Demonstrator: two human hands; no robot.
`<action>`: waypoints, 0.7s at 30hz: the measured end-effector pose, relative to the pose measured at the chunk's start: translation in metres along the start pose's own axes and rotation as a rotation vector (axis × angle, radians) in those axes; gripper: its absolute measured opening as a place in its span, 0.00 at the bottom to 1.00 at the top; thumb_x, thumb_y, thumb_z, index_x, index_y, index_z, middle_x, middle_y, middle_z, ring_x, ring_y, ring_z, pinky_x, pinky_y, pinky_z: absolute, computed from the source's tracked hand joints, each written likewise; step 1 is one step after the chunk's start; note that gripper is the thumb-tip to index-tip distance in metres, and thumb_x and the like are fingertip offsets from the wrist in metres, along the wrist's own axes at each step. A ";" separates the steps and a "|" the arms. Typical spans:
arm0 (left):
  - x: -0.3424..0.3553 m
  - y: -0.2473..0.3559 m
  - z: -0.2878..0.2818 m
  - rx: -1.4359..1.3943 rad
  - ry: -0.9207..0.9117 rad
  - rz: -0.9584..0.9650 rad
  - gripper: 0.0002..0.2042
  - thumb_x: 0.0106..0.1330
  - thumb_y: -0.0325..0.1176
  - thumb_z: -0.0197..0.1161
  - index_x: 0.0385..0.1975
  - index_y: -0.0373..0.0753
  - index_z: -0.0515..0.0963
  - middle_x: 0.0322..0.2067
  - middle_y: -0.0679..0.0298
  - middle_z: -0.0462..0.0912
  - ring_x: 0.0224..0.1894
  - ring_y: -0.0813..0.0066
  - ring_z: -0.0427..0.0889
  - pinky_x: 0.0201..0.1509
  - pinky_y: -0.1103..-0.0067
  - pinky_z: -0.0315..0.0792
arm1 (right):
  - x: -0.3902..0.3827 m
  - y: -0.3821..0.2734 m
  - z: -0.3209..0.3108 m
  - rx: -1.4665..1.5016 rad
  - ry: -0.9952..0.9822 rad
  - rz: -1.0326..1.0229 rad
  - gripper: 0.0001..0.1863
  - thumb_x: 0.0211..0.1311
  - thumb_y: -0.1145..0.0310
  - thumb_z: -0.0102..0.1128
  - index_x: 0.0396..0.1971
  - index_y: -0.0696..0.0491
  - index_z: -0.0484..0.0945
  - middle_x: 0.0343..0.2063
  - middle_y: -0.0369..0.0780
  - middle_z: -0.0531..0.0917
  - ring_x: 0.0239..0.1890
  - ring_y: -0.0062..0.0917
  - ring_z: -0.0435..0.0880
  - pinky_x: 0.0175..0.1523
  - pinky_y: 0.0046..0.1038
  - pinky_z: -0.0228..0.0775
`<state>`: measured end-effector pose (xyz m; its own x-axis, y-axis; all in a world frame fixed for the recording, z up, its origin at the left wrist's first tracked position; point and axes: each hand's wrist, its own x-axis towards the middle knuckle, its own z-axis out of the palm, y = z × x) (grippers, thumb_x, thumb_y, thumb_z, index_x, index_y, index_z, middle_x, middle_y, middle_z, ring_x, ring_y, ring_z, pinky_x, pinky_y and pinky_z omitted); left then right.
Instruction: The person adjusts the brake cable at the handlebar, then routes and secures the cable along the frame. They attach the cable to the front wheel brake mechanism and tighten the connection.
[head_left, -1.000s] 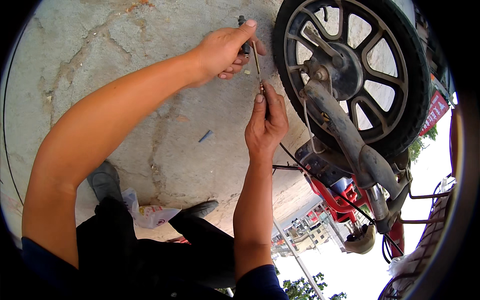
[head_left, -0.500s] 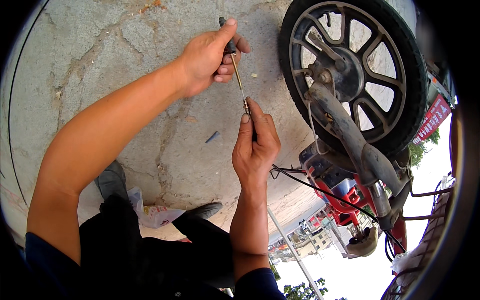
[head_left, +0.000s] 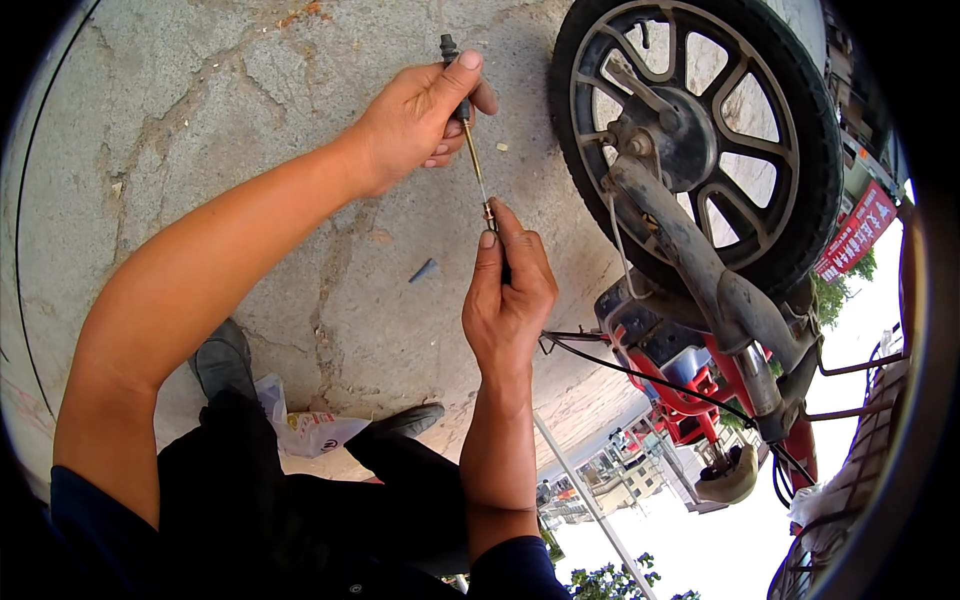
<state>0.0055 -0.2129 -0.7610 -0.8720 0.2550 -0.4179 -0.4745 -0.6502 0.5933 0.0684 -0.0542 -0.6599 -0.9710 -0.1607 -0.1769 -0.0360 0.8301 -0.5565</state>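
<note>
My left hand (head_left: 420, 120) is closed around the black ribbed sleeve (head_left: 450, 52) at the upper end of a thin cable fitting. A narrow brass-coloured rod (head_left: 474, 155) runs down from it and tapers into thin silvery wire. My right hand (head_left: 512, 285) pinches the small metal fitting (head_left: 489, 214) at the lower end between thumb and fingertips; the rest of what lies in that palm is mostly hidden. Behind the right wrist, a black cable (head_left: 640, 375) stretches toward the motorbike, but whether it joins the held piece is hidden.
On the right stands a red motorbike with its spoked wheel (head_left: 690, 140) and dirty fork (head_left: 690, 245). A small blue-grey piece (head_left: 423, 270) lies on the cracked concrete (head_left: 270, 200). A plastic bag (head_left: 315, 432) rests between my shoes. A wire basket (head_left: 850, 470) is at far right.
The wheel and fork appear slightly further left and up in the view. Both hands keep their grip, and more of the black sleeve shows above my left thumb.
</note>
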 end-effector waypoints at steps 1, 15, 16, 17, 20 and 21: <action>-0.001 -0.002 0.000 0.027 -0.002 0.002 0.31 0.75 0.61 0.41 0.37 0.34 0.73 0.18 0.73 0.61 0.17 0.85 0.59 0.19 0.84 0.57 | -0.001 0.000 0.001 0.006 0.010 -0.009 0.14 0.68 0.79 0.54 0.51 0.60 0.79 0.29 0.40 0.79 0.29 0.20 0.74 0.35 0.22 0.67; -0.024 -0.025 0.012 0.231 -0.050 0.057 0.31 0.75 0.61 0.41 0.36 0.35 0.79 0.15 0.74 0.62 0.17 0.86 0.59 0.23 0.84 0.57 | 0.014 0.003 0.023 0.045 0.084 -0.042 0.12 0.65 0.78 0.57 0.47 0.61 0.80 0.29 0.42 0.78 0.26 0.27 0.78 0.31 0.26 0.69; -0.024 -0.023 0.013 0.252 -0.053 0.060 0.31 0.75 0.60 0.42 0.36 0.35 0.79 0.15 0.75 0.62 0.17 0.86 0.59 0.23 0.84 0.57 | 0.013 0.005 0.023 0.071 0.071 -0.004 0.12 0.65 0.78 0.57 0.47 0.61 0.80 0.29 0.42 0.78 0.27 0.27 0.78 0.31 0.26 0.69; -0.024 -0.021 0.013 0.261 -0.054 0.083 0.31 0.75 0.60 0.42 0.36 0.35 0.79 0.14 0.75 0.62 0.17 0.86 0.59 0.23 0.84 0.57 | 0.012 0.007 0.021 0.098 0.058 0.034 0.12 0.65 0.78 0.57 0.47 0.61 0.80 0.29 0.42 0.78 0.27 0.27 0.78 0.31 0.26 0.69; -0.024 -0.017 0.011 0.260 -0.067 0.094 0.30 0.75 0.59 0.42 0.37 0.34 0.80 0.14 0.75 0.62 0.17 0.87 0.59 0.22 0.84 0.58 | 0.013 -0.001 0.020 0.044 0.071 -0.019 0.12 0.64 0.78 0.58 0.46 0.61 0.80 0.29 0.42 0.78 0.28 0.27 0.79 0.32 0.25 0.70; -0.026 -0.017 0.009 0.242 -0.086 0.060 0.30 0.76 0.59 0.43 0.37 0.34 0.80 0.14 0.75 0.62 0.17 0.87 0.60 0.22 0.84 0.58 | 0.013 -0.004 0.021 0.005 0.085 -0.064 0.12 0.64 0.79 0.58 0.46 0.62 0.80 0.29 0.41 0.79 0.28 0.27 0.79 0.32 0.25 0.70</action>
<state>0.0351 -0.2016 -0.7544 -0.9014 0.2880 -0.3232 -0.4279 -0.4787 0.7666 0.0604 -0.0710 -0.6768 -0.9833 -0.1674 -0.0713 -0.0979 0.8171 -0.5681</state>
